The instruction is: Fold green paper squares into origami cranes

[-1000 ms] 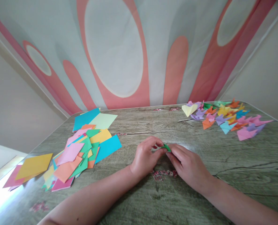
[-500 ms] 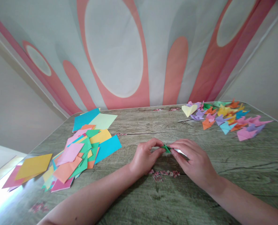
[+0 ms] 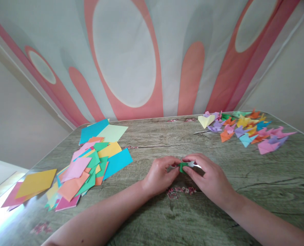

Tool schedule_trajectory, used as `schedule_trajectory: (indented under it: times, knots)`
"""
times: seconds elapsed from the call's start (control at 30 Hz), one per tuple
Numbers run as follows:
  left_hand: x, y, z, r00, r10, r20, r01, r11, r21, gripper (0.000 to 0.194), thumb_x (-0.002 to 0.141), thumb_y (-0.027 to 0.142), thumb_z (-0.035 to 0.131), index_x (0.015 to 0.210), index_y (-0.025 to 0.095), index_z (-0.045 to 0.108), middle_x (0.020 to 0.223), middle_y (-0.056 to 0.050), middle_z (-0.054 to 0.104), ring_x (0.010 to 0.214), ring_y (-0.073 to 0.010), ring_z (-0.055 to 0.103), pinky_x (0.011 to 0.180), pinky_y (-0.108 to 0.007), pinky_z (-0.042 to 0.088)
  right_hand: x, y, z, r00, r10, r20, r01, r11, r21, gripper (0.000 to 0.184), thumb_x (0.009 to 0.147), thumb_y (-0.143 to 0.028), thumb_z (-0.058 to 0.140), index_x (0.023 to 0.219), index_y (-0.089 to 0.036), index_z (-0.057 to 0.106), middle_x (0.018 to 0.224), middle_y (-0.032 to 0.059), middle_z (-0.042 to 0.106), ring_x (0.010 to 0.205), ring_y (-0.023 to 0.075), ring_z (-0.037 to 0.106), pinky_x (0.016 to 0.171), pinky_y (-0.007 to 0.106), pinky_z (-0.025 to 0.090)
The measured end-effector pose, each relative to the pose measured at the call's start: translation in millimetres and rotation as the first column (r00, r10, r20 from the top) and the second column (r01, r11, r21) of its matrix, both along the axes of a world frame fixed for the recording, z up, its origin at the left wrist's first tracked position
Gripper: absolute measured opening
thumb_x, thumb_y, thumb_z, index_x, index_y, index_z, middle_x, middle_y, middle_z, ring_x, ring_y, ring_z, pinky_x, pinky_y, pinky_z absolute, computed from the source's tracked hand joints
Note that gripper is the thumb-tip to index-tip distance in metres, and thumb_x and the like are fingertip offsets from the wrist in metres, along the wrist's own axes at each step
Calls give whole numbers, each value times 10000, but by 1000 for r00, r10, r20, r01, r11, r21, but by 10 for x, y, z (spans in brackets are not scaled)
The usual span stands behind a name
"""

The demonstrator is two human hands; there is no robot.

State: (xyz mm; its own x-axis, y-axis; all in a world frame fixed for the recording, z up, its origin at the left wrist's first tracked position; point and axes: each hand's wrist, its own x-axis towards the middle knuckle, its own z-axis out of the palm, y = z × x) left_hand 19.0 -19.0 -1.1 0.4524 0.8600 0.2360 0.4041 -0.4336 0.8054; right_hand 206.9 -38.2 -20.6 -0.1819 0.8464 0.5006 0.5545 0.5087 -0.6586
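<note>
A small folded piece of green paper is pinched between both hands, above the middle of the wood-patterned table. My left hand grips its left side with thumb and forefinger. On its other side, the thumb and fingers of my right hand press against the paper. Fingertips cover much of it, so its full folded shape is hidden. A bright white patch shows between the right thumb and fingers; what it is I cannot make out.
Loose coloured paper sheets lie in a heap on the left, with a yellow sheet near the edge. Folded paper cranes and a pale yellow paper heart sit at the back right. A patterned backdrop hangs behind the table.
The green paper has turned and shows a broader face. My right fingers have shifted slightly left and my right thumb now presses on its front; both hands still hold it.
</note>
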Motion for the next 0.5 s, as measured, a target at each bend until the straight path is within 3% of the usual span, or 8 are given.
schedule_trajectory:
  times: [0.17,0.33,0.5]
  knots:
    - [16,7,59,999,-9,39,15,989,-150,156,855,297,621,913,177,702,868,-34,705,796,-164,639,753,-255,485,11,-10,49,998,-36,-55,27,986,-162,121,881,-316,581,841,-230,655,808,18,697,747,183,646,683,297,504]
    - [40,14,8,996,67,65,-45,955,-294,192,859,339,607,857,163,682,804,-28,685,749,-155,620,712,-250,479,-3,-18,93,988,-73,-137,24,943,-333,167,873,-358,588,804,-228,666,729,-9,688,678,167,636,617,268,483]
    - [74,-37,13,997,28,65,-5,944,-328,318,746,392,739,952,172,638,862,-29,677,774,-168,627,716,-258,487,-47,-30,97,985,-114,-126,67,941,-332,133,836,-298,616,729,-221,639,677,-18,654,627,156,598,603,273,456]
